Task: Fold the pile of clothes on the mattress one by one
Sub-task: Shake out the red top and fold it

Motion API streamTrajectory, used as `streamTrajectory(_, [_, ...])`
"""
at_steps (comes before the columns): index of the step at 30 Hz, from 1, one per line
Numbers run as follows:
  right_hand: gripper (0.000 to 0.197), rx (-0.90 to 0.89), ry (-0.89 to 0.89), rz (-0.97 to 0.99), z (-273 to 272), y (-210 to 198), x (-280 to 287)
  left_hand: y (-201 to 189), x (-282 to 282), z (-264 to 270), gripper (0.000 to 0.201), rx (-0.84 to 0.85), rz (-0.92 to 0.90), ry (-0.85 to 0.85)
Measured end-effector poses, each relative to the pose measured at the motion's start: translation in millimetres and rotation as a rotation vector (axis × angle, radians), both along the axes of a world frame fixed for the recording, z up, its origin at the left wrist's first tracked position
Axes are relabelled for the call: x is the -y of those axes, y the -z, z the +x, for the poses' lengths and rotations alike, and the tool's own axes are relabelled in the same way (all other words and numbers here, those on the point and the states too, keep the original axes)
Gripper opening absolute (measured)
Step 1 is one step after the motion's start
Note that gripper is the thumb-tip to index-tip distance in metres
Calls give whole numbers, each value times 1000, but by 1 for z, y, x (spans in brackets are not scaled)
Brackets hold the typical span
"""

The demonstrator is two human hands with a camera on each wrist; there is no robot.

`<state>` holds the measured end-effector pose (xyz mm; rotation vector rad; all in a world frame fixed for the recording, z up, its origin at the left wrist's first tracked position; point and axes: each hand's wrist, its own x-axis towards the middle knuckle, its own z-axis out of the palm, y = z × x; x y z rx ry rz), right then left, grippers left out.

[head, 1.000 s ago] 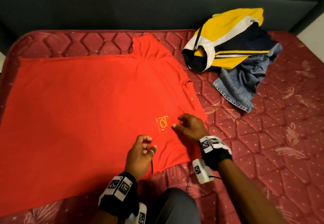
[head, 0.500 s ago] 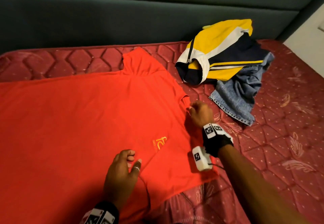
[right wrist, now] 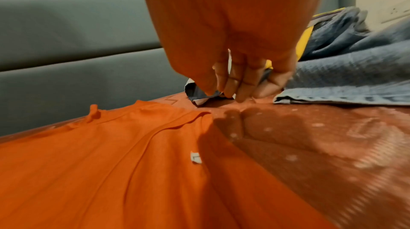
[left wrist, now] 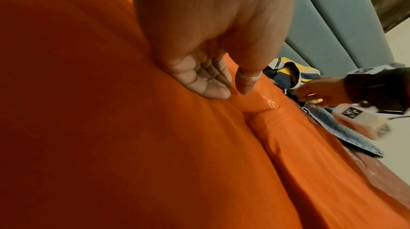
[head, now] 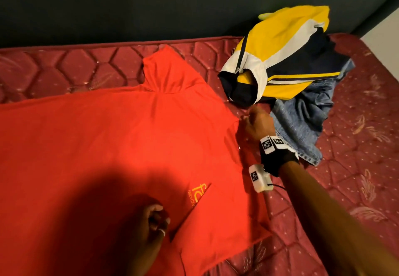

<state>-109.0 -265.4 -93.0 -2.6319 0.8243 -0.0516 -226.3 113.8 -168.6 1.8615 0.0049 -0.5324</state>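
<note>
Orange-red cotton T-shirt [head: 103,146] flat on maroon quilted mattress [head: 356,167] | left hand [head: 149,224] curled, resting on shirt | right hand [head: 254,124] at its collar edge, grasp unclear

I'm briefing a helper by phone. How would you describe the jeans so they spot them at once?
Start at the red mattress and go to its far right corner, where a small pile sits. The jeans lie at the bottom, under a yellow, white and navy top. They are the only blue denim there.
</note>
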Motion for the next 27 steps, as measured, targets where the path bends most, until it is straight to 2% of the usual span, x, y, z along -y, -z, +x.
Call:
streamTrajectory(2, [37, -124, 46, 58, -30, -3, 3, -7, -2, 1, 42, -68, 22, 22])
streamTrajectory(4, [57, -291, 91, 156, -64, 2, 2, -10, -5, 2, 44, -115, 32, 37])
streamTrajectory(6, [68, -380, 154, 210, -90, 14, 2, -11, -4, 3, 53, -123, 68, 42])
streamTrajectory(10, [48, -426, 214, 176, -108, 24, -8, -16, 1, 7, 48, -211, 28, 23])
streamTrajectory(13, [31, -398, 303, 170, -107, 17, -4, -18, 4, 9, 34, -241, 23, -9])
streamTrajectory(17, [28, -267, 274, -33, -105, 6, -8, -24, -2, 20, 24, -335, -1, -62])
streamTrajectory(19, [27, -142, 193, -57, -91, 4, -19, -30, -6, 32, 9, -421, 3, -11])
streamTrajectory(21, [27, -45, 38, -20, -59, 1, -37, -34, -17, 52, 23, -474, 18, 9])
streamTrajectory(23, [31, 53, -90, 62, -13, -1, -56, -41, -31, 80, 21, -483, 54, -10])
streamTrajectory(27, [21, 105, -176, 132, 109, 0, -86, -41, -62, 130, 36, -563, 130, -91])
